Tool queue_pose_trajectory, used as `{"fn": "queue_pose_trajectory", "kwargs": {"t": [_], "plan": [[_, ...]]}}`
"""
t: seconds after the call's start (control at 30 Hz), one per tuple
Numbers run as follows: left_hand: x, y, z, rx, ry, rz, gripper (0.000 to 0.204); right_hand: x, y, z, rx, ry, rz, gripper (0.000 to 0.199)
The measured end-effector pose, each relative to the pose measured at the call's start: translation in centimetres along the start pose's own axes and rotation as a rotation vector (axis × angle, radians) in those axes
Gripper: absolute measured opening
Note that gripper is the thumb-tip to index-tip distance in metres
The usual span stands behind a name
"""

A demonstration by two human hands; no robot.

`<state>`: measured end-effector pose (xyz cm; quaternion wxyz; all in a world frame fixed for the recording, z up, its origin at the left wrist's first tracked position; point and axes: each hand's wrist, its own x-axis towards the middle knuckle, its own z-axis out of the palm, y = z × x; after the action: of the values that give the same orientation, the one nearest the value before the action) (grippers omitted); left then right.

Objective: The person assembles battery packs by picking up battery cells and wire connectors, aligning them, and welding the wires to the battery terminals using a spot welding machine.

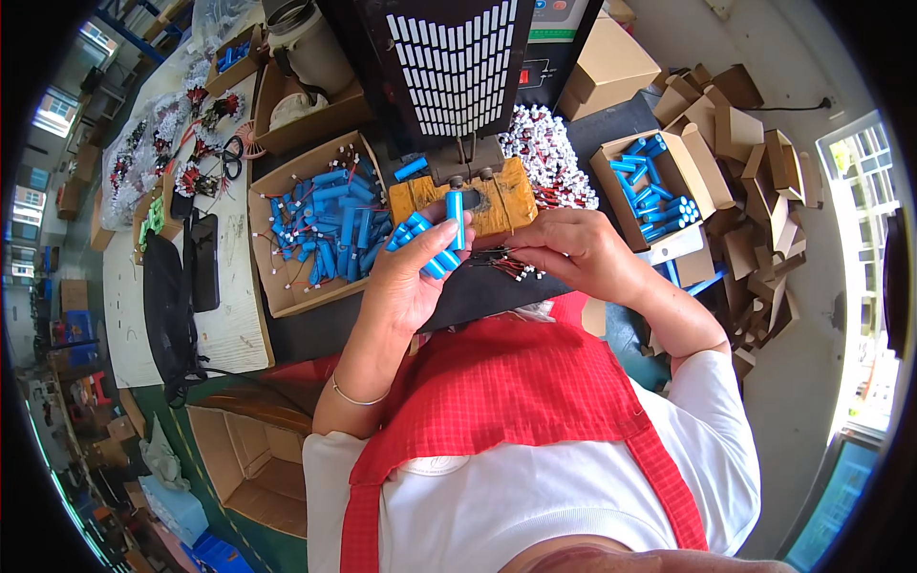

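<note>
In my left hand (401, 282) are several blue cylindrical battery cells (432, 250). One of them, a blue cell (456, 222), stands upright between thumb and fingers at the front of a yellow block (514, 199). My right hand (600, 253) is closed in a pinch just right of the block. Its fingertips are on thin red and black wire leads (521, 270) with white plugs, partly hidden by the fingers. Under the two metal tips of a black bench machine (454, 72), which looks like a spot welder, sits the yellow block. Another blue cell (411, 169) lies behind it.
Left of the block, a cardboard box (285, 304) holds blue cells with wires. A second box (693, 181) of blue cells is at the right. White-plugged leads (549, 158) are heaped beside the machine. A phone (204, 263) and black pouch (164, 315) lie at the left.
</note>
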<state>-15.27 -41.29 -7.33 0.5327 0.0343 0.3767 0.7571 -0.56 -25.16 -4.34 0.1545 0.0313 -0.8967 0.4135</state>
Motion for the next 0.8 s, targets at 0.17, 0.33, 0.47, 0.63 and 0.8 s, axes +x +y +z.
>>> {"fn": "queue_pose_trajectory", "kwargs": {"t": [0.17, 0.33, 0.47, 0.63, 0.8], "plan": [[0.0, 0.7, 0.1, 0.154, -0.029, 0.093, 0.042, -0.3, 0.8, 1.0, -0.052, 0.115, -0.140, 0.013], [1.3, 0.4, 0.1, 1.107, 0.127, 0.535, 0.029, 1.1, 1.2, 2.0, 0.285, 0.212, 0.326, 0.017], [3.2, -0.1, -0.7, 1.319, 0.089, 0.964, 0.024, 2.6, 1.9, 2.2, 0.341, 0.154, 0.462, 0.023], [4.1, -0.5, -0.9, 1.304, 0.075, 1.028, 0.023, 3.6, 2.8, 2.3, 0.420, 0.112, 0.522, 0.022], [3.5, -0.1, -0.1, 1.348, 0.119, 0.897, 0.021, 4.2, 3.0, 2.0, 0.332, 0.093, 0.526, 0.025]]}}
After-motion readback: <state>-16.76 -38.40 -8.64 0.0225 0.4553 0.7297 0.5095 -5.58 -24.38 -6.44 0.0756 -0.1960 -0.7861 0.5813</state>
